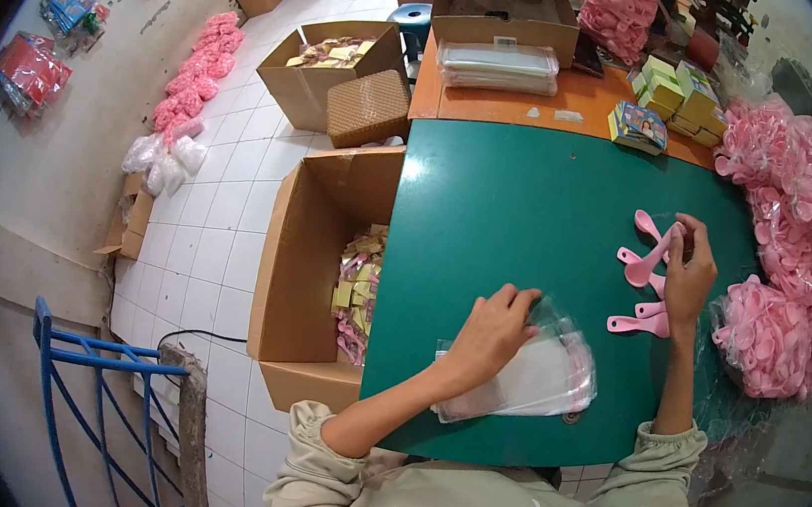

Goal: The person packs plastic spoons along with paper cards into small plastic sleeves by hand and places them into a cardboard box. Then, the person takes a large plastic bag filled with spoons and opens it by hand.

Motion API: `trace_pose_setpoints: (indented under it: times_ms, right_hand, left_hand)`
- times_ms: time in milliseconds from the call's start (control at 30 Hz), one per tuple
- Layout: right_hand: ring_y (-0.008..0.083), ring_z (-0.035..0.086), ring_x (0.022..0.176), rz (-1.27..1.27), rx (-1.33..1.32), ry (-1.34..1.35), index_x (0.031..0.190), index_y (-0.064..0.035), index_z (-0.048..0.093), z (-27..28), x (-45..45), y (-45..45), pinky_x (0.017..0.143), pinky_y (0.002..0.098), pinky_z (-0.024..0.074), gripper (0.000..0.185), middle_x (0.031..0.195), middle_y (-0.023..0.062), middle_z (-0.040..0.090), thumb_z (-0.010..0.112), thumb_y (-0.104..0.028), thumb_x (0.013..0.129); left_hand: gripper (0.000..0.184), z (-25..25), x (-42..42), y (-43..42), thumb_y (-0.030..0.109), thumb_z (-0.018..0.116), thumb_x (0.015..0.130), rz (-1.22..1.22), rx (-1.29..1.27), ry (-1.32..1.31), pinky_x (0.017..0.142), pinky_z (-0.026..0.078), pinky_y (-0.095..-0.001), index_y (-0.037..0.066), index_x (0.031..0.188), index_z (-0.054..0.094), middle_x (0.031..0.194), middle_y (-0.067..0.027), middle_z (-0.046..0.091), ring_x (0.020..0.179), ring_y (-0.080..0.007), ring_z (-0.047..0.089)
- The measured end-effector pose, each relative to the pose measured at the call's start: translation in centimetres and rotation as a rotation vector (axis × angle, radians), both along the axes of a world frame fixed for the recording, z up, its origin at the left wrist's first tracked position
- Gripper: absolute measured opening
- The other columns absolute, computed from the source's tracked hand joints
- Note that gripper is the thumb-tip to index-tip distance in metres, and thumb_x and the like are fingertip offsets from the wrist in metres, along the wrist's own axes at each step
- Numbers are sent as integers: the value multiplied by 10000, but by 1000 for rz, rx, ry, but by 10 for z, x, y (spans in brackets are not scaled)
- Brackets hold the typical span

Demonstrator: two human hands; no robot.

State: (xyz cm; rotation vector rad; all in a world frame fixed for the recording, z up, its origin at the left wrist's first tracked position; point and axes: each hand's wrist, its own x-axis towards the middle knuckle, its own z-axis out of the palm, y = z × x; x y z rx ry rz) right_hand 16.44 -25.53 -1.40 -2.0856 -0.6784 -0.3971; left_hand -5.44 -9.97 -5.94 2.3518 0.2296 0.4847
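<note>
My right hand (690, 271) pinches a pink plastic spoon (645, 269) by its handle end, with the bowl pointing down and to the left. Under and around it, several more pink spoons (636, 325) lie loose on the green tabletop (501, 214). My left hand (492, 331) is closed at the fingertips on the upper edge of a clear plastic bag (551, 318). Beneath that hand lies a stack of flat clear bags (542, 377), partly covered by my fingers and wrist.
Bulging bags of pink spoons (768, 330) line the table's right side. Small yellow boxes (685, 93) and packs of clear sleeves (497, 66) sit on the orange table (582, 118) behind. Left of the table, an open carton (309, 273) holds small yellow-and-pink packs.
</note>
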Motion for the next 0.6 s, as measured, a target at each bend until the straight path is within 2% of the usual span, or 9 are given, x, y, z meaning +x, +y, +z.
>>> trace_pose_setpoints:
  times_ms: [33, 67, 167, 200, 267, 367, 400, 500, 600]
  right_hand:
    - [149, 575, 721, 12, 48, 12, 1071, -39, 589, 3, -7, 4, 671, 282, 466, 199, 810, 78, 615, 545, -128, 898]
    - [114, 570, 694, 40, 69, 49, 1056, -20, 590, 9, -17, 9, 612, 252, 462, 182, 798, 60, 610, 534, -126, 918]
    - [69, 559, 646, 267, 289, 260, 1038, -13, 594, 9, -39, 17, 536, 214, 447, 156, 801, 43, 605, 534, -88, 915]
    - [47, 546, 586, 306, 332, 269, 1019, -5, 591, 8, -46, 21, 482, 190, 428, 133, 780, 32, 595, 539, -50, 904]
    - [59, 547, 566, 349, 313, 272, 1008, -2, 587, 6, -55, 23, 483, 199, 441, 123, 766, 32, 593, 540, -46, 902]
    - [77, 558, 551, 418, 360, 307, 985, 17, 574, 8, -60, 24, 485, 211, 462, 108, 745, 42, 593, 542, -40, 899]
    - [79, 562, 555, 434, 385, 329, 985, 21, 572, 9, -63, 25, 486, 213, 466, 109, 748, 45, 594, 542, -40, 899]
    - [86, 571, 563, 458, 414, 368, 986, 27, 566, 6, -67, 26, 485, 220, 477, 111, 760, 54, 596, 542, -37, 898]
    - [90, 575, 565, 462, 400, 397, 986, 28, 563, 5, -72, 28, 487, 225, 485, 109, 777, 61, 599, 542, -31, 896]
  left_hand:
    - [354, -2, 0, 4, 157, 691, 762, -26, -88, 21, 694, 464, -360, 28, 1067, 567, 843, -117, 538, 763, -264, 571]
    - [350, -2, 0, 8, 139, 685, 764, -50, -175, 41, 701, 465, -354, 28, 1074, 567, 825, -111, 540, 767, -262, 573]
    - [292, 5, 0, 12, 77, 648, 779, -72, -285, 19, 706, 474, -331, 17, 1053, 565, 839, -104, 572, 781, -243, 582]
    - [265, 5, 1, 14, 68, 639, 790, -67, -190, -51, 706, 481, -318, 13, 1039, 565, 863, -102, 590, 780, -224, 596]
    - [212, 4, 4, 19, 49, 622, 812, -57, -1, -192, 706, 497, -293, 3, 1011, 565, 909, -99, 626, 779, -185, 625]
    - [167, 10, 3, 23, 55, 605, 849, -44, -705, 61, 734, 510, -271, 5, 1000, 554, 957, -95, 660, 838, -138, 639]
    - [197, 18, 2, 26, 73, 599, 874, -29, -797, 134, 765, 510, -260, 7, 1050, 538, 934, -101, 670, 869, -122, 637]
    - [284, 9, 3, 32, 93, 620, 870, -80, -1016, 105, 763, 506, -251, 4, 1119, 516, 924, -109, 671, 856, -119, 636]
    - [342, 12, 2, 34, 110, 633, 865, -80, -1083, 143, 756, 499, -236, 1, 1163, 506, 903, -109, 675, 845, -115, 634]
